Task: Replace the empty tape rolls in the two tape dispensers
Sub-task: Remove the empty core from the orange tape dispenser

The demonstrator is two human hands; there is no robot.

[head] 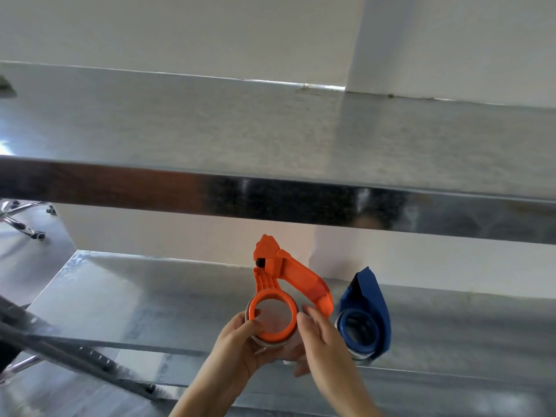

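Observation:
An orange tape dispenser [288, 281] stands on the lower steel shelf [150, 296] with its ring hub facing me. A clear tape roll [272, 341] sits around that hub. My left hand [240, 347] grips the roll and hub from the left and below. My right hand [323, 338] touches the roll's right side, fingers spread, and hides part of the dispenser's handle. To the right stands a blue tape dispenser [365, 317] with a roll on its hub; neither hand touches it.
An upper steel shelf [270, 130] juts out above, its shiny front edge [301, 203] just over the dispensers. A white wall is behind. A dark bar [69, 353] crosses the lower left. Chair wheels [27, 221] show at the left.

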